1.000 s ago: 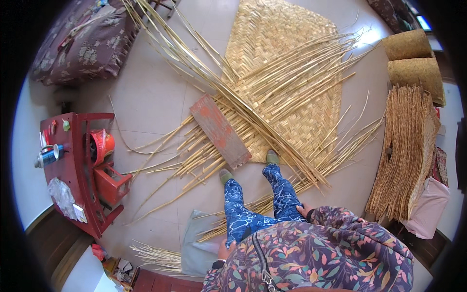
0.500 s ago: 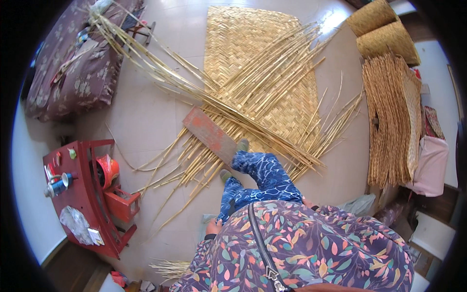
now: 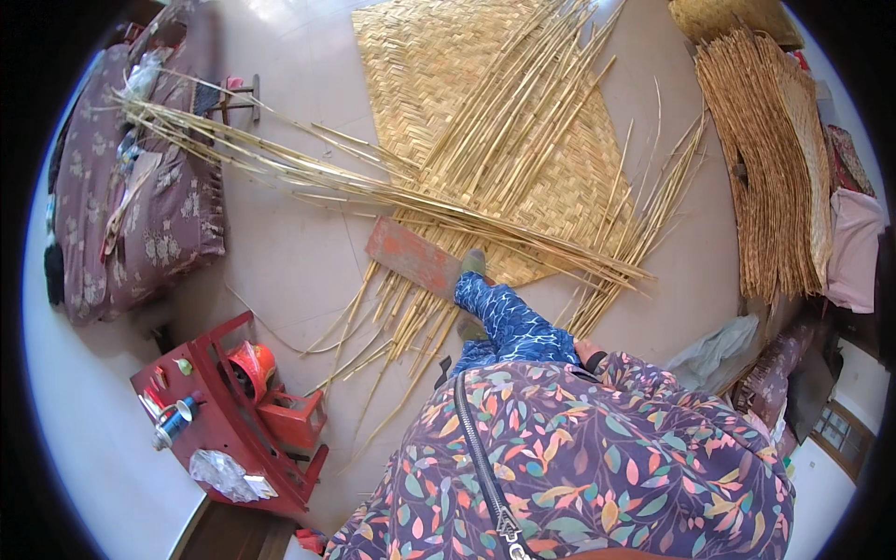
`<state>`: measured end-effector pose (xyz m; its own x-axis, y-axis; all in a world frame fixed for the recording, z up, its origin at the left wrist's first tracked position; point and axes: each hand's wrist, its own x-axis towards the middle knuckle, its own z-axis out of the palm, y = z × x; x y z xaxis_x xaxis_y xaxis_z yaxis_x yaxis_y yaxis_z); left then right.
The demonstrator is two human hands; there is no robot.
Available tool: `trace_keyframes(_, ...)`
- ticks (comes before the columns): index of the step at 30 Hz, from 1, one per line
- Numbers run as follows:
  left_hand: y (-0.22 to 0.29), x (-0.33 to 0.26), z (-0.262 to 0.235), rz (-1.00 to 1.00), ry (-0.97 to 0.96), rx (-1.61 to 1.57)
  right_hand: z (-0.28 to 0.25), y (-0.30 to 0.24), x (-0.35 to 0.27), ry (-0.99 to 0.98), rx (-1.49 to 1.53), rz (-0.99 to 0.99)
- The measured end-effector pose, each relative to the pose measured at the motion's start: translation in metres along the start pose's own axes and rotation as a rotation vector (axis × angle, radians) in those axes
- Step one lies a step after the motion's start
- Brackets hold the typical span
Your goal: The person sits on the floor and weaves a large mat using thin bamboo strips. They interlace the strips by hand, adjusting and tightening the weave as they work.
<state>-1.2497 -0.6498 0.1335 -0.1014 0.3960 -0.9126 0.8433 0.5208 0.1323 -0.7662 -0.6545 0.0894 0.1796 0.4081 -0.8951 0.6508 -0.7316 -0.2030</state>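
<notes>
My right hand (image 3: 586, 351) shows only in part, beside my right thigh in blue patterned trousers (image 3: 513, 317); its fingers are hidden. My left hand is out of sight behind my floral jacket. Ahead of my feet lies a worn red board (image 3: 413, 257), across many reed strips (image 3: 411, 317). One green shoe (image 3: 474, 262) is at the board's right end. A long bundle of reeds (image 3: 373, 189) runs crosswise over a woven mat (image 3: 411, 56). More reeds (image 3: 523, 112) lie lengthwise on the mat, and another bunch (image 3: 644, 243) fans out at its right side.
On the left stand a red wooden table (image 3: 215, 411) with a cup and plastic bag on it, a red bucket (image 3: 252, 366), and a sofa under a purple floral cover (image 3: 168, 215). Folded woven mats (image 3: 770, 168) stand at right, near a pale plastic sheet (image 3: 714, 355).
My view has turned and shifted, so the mat sits higher and the table nearer. My left hand, seen beside my left leg before, has gone out of sight. The reeds keep their arrangement.
</notes>
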Motion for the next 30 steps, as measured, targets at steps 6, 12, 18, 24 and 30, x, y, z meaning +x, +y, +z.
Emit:
trace_keyframes(6,0.033,0.017,-0.07,0.083,0.021,0.037,-0.024,-0.049,0.004,0.115,0.114,0.133)
trace_keyframes(12,0.128,-0.004,-0.16,0.26,0.057,0.02,-0.007,-0.064,0.001,0.243,0.194,0.156)
trace_keyframes(18,0.197,0.002,-0.205,0.305,-0.072,0.186,0.008,-0.083,-0.019,0.178,0.237,0.275)
trace_keyframes(24,0.203,0.03,-0.226,0.366,-0.073,0.379,0.032,-0.109,-0.036,0.176,0.271,0.332)
trace_keyframes(30,0.24,0.039,-0.254,0.355,-0.14,0.537,0.02,-0.157,-0.043,0.099,0.303,0.278)
